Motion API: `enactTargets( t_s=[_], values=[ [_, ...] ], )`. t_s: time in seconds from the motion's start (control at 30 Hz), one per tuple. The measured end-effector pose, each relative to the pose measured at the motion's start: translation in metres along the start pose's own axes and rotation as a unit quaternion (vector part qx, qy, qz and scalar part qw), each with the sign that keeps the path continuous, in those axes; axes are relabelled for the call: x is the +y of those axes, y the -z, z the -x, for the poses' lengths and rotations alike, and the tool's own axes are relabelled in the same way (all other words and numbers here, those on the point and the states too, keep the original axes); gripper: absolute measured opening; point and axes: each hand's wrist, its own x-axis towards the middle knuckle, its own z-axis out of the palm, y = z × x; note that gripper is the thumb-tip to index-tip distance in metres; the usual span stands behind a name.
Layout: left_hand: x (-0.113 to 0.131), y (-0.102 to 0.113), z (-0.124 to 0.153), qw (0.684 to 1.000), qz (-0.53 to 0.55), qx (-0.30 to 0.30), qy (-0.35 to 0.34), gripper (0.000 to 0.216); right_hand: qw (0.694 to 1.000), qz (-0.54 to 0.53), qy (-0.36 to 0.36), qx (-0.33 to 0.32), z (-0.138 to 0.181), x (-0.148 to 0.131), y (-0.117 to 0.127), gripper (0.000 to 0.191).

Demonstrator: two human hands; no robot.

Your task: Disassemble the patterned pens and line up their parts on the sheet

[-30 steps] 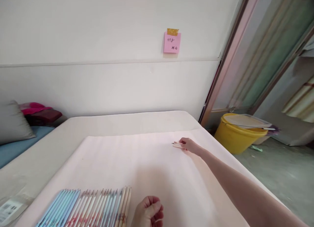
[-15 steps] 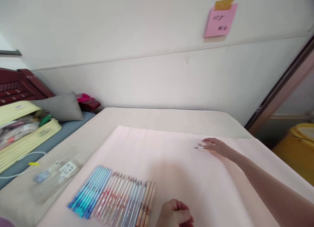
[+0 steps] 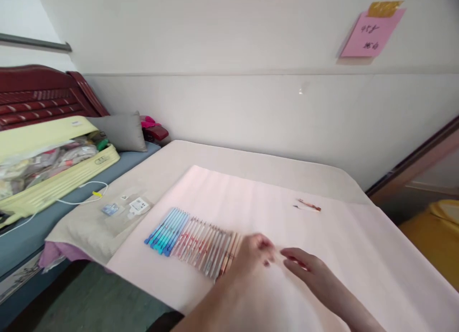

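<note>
My left hand (image 3: 258,249) is beside the right end of a row of pens (image 3: 193,243), over the pale pink sheet (image 3: 236,198). Its fingers look bent but are blurred, and I cannot make out anything in them. Close by on the right, my right hand (image 3: 304,264) has thumb and fingers apart, with nothing seen between them. The row runs from blue pens (image 3: 168,229) through red-and-white ones to tan ones, partly hidden by my left forearm. Farther back on the sheet lie a brown-tipped pen (image 3: 311,205) and a slim white one with a dark tip (image 3: 298,207).
Clear plastic packaging (image 3: 125,210) lies on the beige cover at left. Beyond it are a white cable (image 3: 77,201), an open yellow case (image 3: 60,179) stuffed with bags, and a grey pillow (image 3: 124,131). A wall (image 3: 215,112) closes the back; a yellow bin (image 3: 433,236) stands at right.
My right hand has let go of the pens at the far right and come back toward my left hand. My left hand has moved forward. The view has turned leftward.
</note>
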Motion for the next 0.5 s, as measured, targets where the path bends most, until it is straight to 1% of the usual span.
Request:
enactTargets(
  t_s=[0.03,0.07,0.1,0.13,0.17,0.2,0.27,0.33,0.37,0.43,0.5],
  values=[
    [0.007,0.014,-0.001,0.999,-0.010,0.040,-0.035,0.015,1.000,-0.001,0.009,-0.008,0.008,-0.016,-0.009,0.037],
    [0.014,0.029,-0.002,0.993,-0.022,0.095,-0.064,0.015,1.000,0.001,0.010,-0.007,0.013,-0.029,-0.017,0.036],
    [0.020,0.043,-0.002,0.983,-0.030,0.155,-0.090,0.016,1.000,0.007,0.010,-0.003,0.016,-0.036,-0.025,0.035],
    [0.024,0.057,-0.003,0.974,-0.031,0.199,-0.106,0.018,1.000,0.018,0.005,-0.002,0.017,-0.039,-0.032,0.034],
    [0.026,0.069,-0.003,0.966,-0.040,0.227,-0.113,0.019,0.999,0.039,-0.009,-0.002,0.016,-0.039,-0.039,0.032],
    [0.027,0.079,-0.002,0.962,-0.063,0.238,-0.115,0.019,0.997,0.076,-0.026,-0.003,0.014,-0.036,-0.047,0.030],
    [0.025,0.090,0.001,0.954,-0.154,0.228,-0.114,0.016,0.981,0.188,-0.043,0.000,0.011,-0.026,-0.061,0.025],
    [0.018,0.090,0.004,0.938,-0.270,0.185,-0.110,0.013,0.957,0.289,-0.029,0.008,0.010,-0.018,-0.072,0.021],
    [0.013,0.087,0.006,0.926,-0.327,0.157,-0.104,0.011,0.948,0.319,-0.016,0.011,0.010,-0.016,-0.076,0.019],
    [0.003,0.076,0.008,0.896,-0.423,0.109,-0.085,0.009,0.940,0.342,0.004,0.014,0.011,-0.015,-0.081,0.018],
    [-0.007,0.063,0.010,0.869,-0.483,0.089,-0.064,0.011,0.937,0.348,0.016,0.015,0.013,-0.016,-0.083,0.017]
  ],
)
